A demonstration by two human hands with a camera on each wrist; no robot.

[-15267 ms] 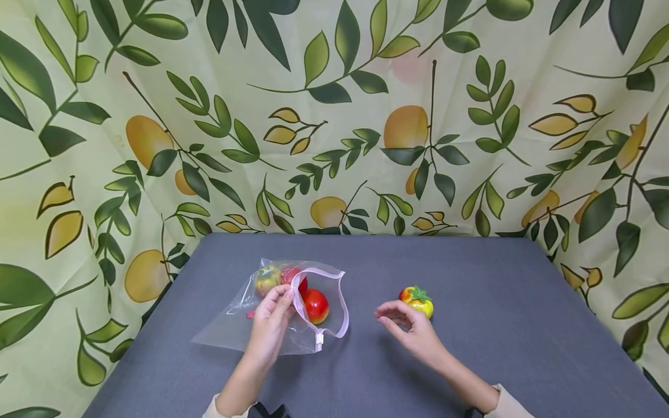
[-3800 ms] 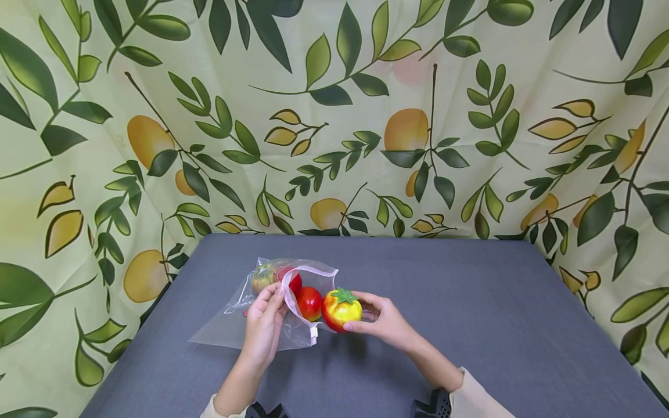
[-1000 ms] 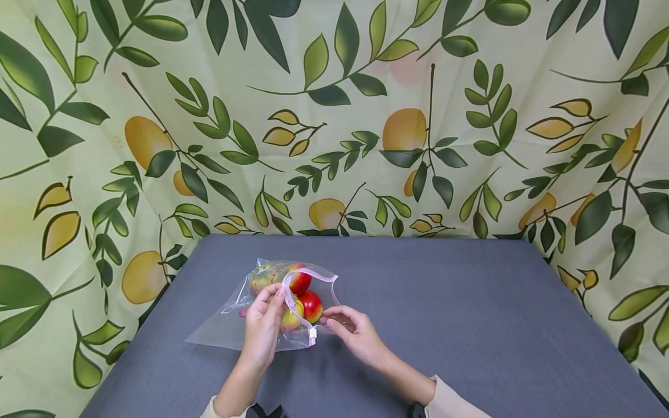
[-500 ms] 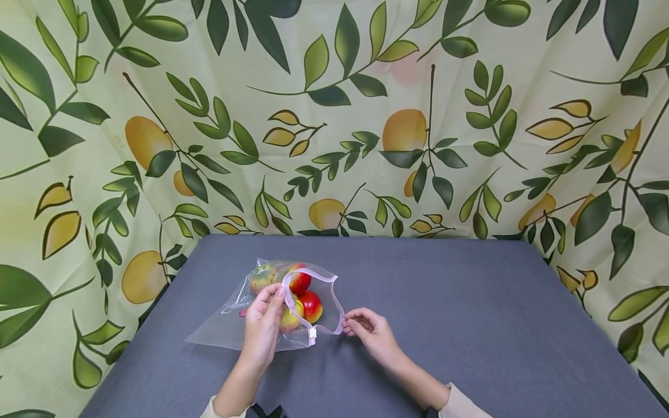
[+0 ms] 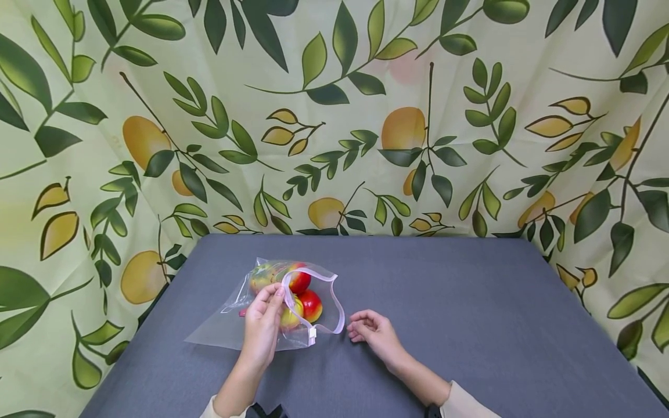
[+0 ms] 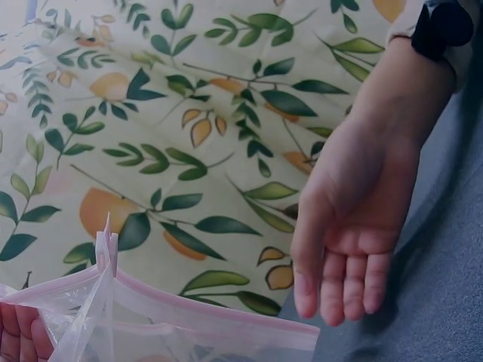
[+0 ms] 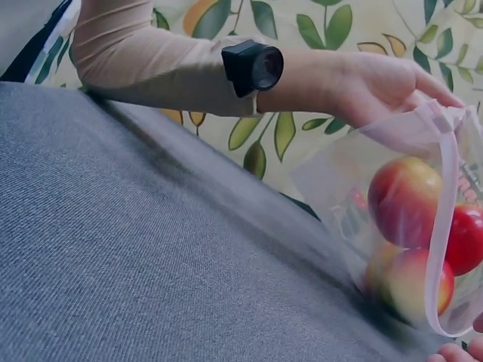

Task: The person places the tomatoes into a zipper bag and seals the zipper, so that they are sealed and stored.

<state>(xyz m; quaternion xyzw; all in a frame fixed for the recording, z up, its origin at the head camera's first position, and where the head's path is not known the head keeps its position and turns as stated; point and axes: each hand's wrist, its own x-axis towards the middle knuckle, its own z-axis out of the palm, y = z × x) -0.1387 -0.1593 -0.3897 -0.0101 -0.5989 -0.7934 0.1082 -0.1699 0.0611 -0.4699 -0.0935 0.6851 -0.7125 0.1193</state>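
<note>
**Bag held at its rim, the other hand resting beside it**

We saw the left hand (image 5: 263, 325) at the mouth of the clear zip bag (image 5: 245, 316), its fingers (image 5: 276, 293) curled and pinching the pink rim (image 5: 313, 271) so that the opening stood up off the grey table (image 5: 470, 325). Just beyond those fingers, inside the bag, lay the toy fruit (image 5: 300, 296): a red piece near the rim, another red one beside it, and a yellow-red one directly under the fingertips. A greenish piece sat deeper in the bag, farther from the fingers. From the right wrist view we counted the fruit (image 7: 407, 200) pressed against the clear plastic, with the left hand (image 7: 377, 79) gripping the rim above.

To the right of the bag, we found the right hand (image 5: 373, 330) resting on the table just beside the open mouth, not touching it. Its fingers (image 6: 343, 283) were relaxed and loosely curved, held close together and holding nothing. A leaf-and-lemon cloth (image 5: 366, 116) hung behind the table.
</note>
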